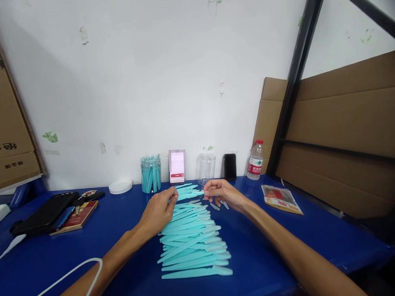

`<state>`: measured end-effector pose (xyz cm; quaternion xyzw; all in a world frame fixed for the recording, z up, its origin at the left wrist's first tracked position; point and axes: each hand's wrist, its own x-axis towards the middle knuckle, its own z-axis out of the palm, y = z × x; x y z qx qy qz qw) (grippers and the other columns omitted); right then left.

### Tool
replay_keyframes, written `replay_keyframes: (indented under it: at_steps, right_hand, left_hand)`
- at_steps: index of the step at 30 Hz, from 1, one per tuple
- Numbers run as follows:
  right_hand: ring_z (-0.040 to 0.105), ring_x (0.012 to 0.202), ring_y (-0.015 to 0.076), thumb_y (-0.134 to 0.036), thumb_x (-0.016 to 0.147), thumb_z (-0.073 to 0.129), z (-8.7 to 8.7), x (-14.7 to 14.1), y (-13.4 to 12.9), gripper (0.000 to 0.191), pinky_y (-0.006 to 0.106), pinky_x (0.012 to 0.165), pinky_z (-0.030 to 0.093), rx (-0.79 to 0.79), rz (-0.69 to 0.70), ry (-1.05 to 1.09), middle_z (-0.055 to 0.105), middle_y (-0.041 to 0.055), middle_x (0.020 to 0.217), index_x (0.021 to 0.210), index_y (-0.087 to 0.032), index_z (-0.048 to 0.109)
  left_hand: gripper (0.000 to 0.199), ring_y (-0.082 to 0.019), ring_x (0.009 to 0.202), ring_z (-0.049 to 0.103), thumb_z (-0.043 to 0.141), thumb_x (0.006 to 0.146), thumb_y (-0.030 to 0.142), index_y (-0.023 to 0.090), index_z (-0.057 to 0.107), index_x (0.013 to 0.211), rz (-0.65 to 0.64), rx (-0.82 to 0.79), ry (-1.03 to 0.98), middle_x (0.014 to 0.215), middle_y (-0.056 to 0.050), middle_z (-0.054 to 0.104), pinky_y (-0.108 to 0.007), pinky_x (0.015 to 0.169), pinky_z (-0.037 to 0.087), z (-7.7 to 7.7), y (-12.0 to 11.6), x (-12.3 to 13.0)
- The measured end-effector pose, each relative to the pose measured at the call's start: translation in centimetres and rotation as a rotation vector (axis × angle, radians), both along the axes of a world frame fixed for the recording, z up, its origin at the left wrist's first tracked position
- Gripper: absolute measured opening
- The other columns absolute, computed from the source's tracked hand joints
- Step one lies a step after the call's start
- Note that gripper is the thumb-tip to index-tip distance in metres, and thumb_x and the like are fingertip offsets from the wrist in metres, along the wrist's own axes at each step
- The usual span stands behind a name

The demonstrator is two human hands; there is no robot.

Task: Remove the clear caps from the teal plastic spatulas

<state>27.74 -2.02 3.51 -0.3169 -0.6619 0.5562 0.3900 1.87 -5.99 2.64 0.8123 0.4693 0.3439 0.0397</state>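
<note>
White wall (188, 79), scuffed in patches, rises behind my blue table (256, 258), and a spread of turquoise sticks (192, 243) lies on it right in front of me. They lie crosswise in a loose column, some overlapping at a slant, slim ends to my left and paler, broader ends to my right. Past the far end of the column, a few more lie between my hands. My right hand (223, 191) has thumb and forefinger pinched on the right end of one turquoise stick (198, 193). My left hand (159, 209) is curled, thumb and forefinger at the left ends of that far group; I can't tell whether it grips one. Just below my right fingers lie a few small pale pieces (214, 206).

Beyond my hands, near the wall, a clear jar (146, 178) packed with upright turquoise sticks stands beside a phone (177, 166) with its screen lit. Farther right come another clear jar (207, 167), a dark upright device (230, 166) and a red-capped bottle (255, 162). Left of the packed jar lies a white round lid (120, 187); farther out are a red booklet (78, 217) and a black case (46, 213). A printed packet (281, 199) lies to my right, near cardboard (342, 134) behind a dark metal frame (300, 71).
</note>
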Motion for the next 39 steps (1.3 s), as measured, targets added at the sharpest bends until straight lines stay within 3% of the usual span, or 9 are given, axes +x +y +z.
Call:
replay_keyframes:
  at_steps: [9, 16, 21, 24, 27, 32, 35, 39]
  right_hand:
    - [0.053, 0.058, 0.0108, -0.028, 0.066, 0.077, -0.4, -1.7, -0.8, 0.018, 0.019, 0.042, 0.043, 0.145, -0.061, -0.021, 0.06, 0.0005, 0.067, 0.076, -0.014, 0.07]
    - [0.05, 0.058, 0.0111, -0.033, 0.068, 0.075, -0.2, -2.0, -1.2, 0.019, 0.021, 0.044, 0.041, 0.176, -0.082, -0.098, 0.059, -0.0003, 0.067, 0.076, -0.016, 0.07]
    - [0.05, 0.06, 0.011, -0.035, 0.071, 0.073, 0.0, -1.6, -0.9, 0.019, 0.023, 0.053, 0.038, 0.343, -0.127, -0.222, 0.061, 0.0003, 0.067, 0.073, -0.016, 0.072]
    - [0.047, 0.059, 0.0105, -0.034, 0.067, 0.076, 0.4, -1.0, -0.5, 0.018, 0.023, 0.054, 0.034, 0.335, -0.187, -0.211, 0.059, -0.0008, 0.063, 0.07, -0.016, 0.073]
    - [0.041, 0.055, 0.0089, -0.033, 0.065, 0.077, 0.9, 0.3, 0.2, 0.019, 0.022, 0.049, 0.028, 0.204, -0.251, -0.09, 0.054, -0.0021, 0.059, 0.072, -0.015, 0.072]
    - [0.04, 0.055, 0.0078, -0.028, 0.063, 0.081, 2.1, 3.6, 1.3, 0.025, 0.018, 0.042, 0.025, -0.004, -0.301, 0.453, 0.049, -0.0033, 0.065, 0.08, -0.017, 0.067]
    - [0.037, 0.054, 0.0075, -0.034, 0.066, 0.079, 2.8, 5.5, 1.6, 0.026, 0.017, 0.04, 0.024, 0.029, -0.304, 0.586, 0.047, -0.0042, 0.067, 0.078, -0.021, 0.06]
    - [0.036, 0.052, 0.0069, -0.037, 0.069, 0.076, 2.8, 6.6, 1.8, 0.025, 0.016, 0.04, 0.023, 0.055, -0.29, 0.593, 0.048, -0.0043, 0.065, 0.074, -0.021, 0.057]
  left_hand:
    - [0.023, -0.019, 0.07, 0.052, 0.027, 0.098, 0.027, 0.023, 0.044, 0.084, -0.057, 0.059, 0.109, 0.075, -0.001, 0.053, -0.03, 0.064, 0.034, -0.1, -1.2, 1.2]
    - [0.021, -0.019, 0.07, 0.051, 0.032, 0.097, 0.026, 0.022, 0.045, 0.081, -0.055, 0.047, 0.067, 0.075, 0.0, 0.053, -0.03, 0.064, 0.034, 0.2, -1.1, 1.0]
    - [0.024, -0.018, 0.073, 0.051, 0.033, 0.098, 0.029, 0.022, 0.048, 0.082, -0.079, 0.062, 0.053, 0.077, 0.0, 0.055, -0.03, 0.067, 0.037, 0.2, -1.1, 1.0]
    - [0.024, -0.019, 0.084, 0.054, 0.033, 0.099, 0.033, 0.022, 0.052, 0.09, -0.07, 0.085, -0.04, 0.088, -0.002, 0.059, -0.031, 0.075, 0.04, 0.4, -0.7, 1.0]
    - [0.024, -0.021, 0.098, 0.055, 0.036, 0.097, 0.037, 0.022, 0.054, 0.101, 0.024, 0.116, -0.157, 0.102, -0.005, 0.06, -0.033, 0.083, 0.042, 0.4, 0.5, 0.1]
    - [0.021, -0.022, 0.096, 0.059, 0.041, 0.092, 0.032, 0.021, 0.056, 0.102, 0.158, 0.042, -0.059, 0.1, -0.006, 0.063, -0.033, 0.083, 0.045, -1.1, 3.3, -3.0]
    - [0.018, -0.023, 0.092, 0.06, 0.045, 0.088, 0.028, 0.021, 0.06, 0.094, 0.176, 0.037, 0.001, 0.094, -0.006, 0.064, -0.034, 0.083, 0.045, -2.0, 4.3, -4.3]
    - [0.022, -0.023, 0.089, 0.061, 0.041, 0.089, 0.026, 0.022, 0.063, 0.086, 0.214, 0.035, 0.04, 0.091, -0.005, 0.064, -0.032, 0.078, 0.045, -2.0, 4.3, -4.8]
